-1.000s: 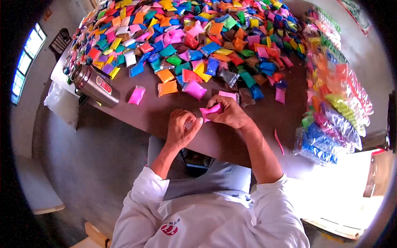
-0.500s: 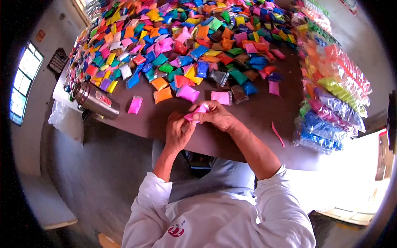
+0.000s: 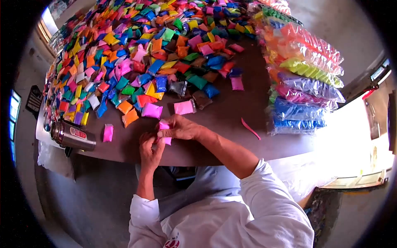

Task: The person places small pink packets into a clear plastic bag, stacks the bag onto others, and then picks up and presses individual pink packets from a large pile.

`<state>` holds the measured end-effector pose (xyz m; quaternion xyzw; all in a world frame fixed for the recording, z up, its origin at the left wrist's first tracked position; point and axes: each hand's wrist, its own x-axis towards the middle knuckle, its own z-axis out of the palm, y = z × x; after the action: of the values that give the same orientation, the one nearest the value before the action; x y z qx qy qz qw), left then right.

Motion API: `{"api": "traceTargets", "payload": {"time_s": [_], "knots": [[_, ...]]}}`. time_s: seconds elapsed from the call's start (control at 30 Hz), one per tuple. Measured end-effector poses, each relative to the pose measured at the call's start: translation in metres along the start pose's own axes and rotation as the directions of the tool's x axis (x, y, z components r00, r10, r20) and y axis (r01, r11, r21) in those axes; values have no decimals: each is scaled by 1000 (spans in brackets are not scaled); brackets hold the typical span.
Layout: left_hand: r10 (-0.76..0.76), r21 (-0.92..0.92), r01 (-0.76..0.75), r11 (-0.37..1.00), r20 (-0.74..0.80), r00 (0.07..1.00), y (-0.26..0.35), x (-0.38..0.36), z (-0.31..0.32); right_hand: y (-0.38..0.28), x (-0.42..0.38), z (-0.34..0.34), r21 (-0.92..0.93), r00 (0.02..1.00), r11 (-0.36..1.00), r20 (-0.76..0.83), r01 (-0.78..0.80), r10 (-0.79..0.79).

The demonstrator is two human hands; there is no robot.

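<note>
A small pink packet (image 3: 164,131) is pinched between the thumb and fingers of my right hand (image 3: 182,128), just above the table's near edge. My left hand (image 3: 151,149) is right beside it, thumb up and fingers curled close to the packet's left side; whether it grips the packet is hard to make out. Beyond my hands lie two more pink packets, one magenta-pink (image 3: 152,110) and one light pink (image 3: 185,107). Another pink packet (image 3: 108,133) lies apart on the left.
Many coloured packets (image 3: 136,53) cover the far part of the brown table (image 3: 206,146). A steel flask (image 3: 73,135) lies at the left edge. Filled clear bags (image 3: 306,74) are stacked at the right. A thin pink strip (image 3: 250,129) lies nearer.
The view has swung to the right, so the table's contents appear shifted left. The pink packet is now held more upright, and my left fingers have shifted around its lower side.
</note>
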<state>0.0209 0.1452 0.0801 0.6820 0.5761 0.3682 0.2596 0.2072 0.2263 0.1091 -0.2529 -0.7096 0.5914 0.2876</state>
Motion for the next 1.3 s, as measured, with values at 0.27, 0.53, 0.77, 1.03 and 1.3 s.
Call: {"api": "traceTargets", "payload": {"time_s": [0.27, 0.53, 0.77, 1.03, 1.3], "knots": [[-34, -85, 32, 996, -27, 999, 7, 2, -2, -8, -1, -3, 321, 989, 935, 69, -149, 134], [-5, 4, 5, 1000, -7, 1000, 16, 1, -2, -11, -3, -3, 108, 979, 973, 35, -205, 202], [41, -19, -44, 999, -126, 991, 5, 2, 3, 17, 3, -10, 504, 973, 836, 50, -218, 224], [94, 22, -92, 995, -119, 988, 10, 2, 2, -8, 2, -7, 188, 957, 940, 107, -286, 270], [96, 79, -90, 993, -76, 992, 21, 3, -2, -8, -1, 1, 189, 983, 964, 21, -185, 185]]}}
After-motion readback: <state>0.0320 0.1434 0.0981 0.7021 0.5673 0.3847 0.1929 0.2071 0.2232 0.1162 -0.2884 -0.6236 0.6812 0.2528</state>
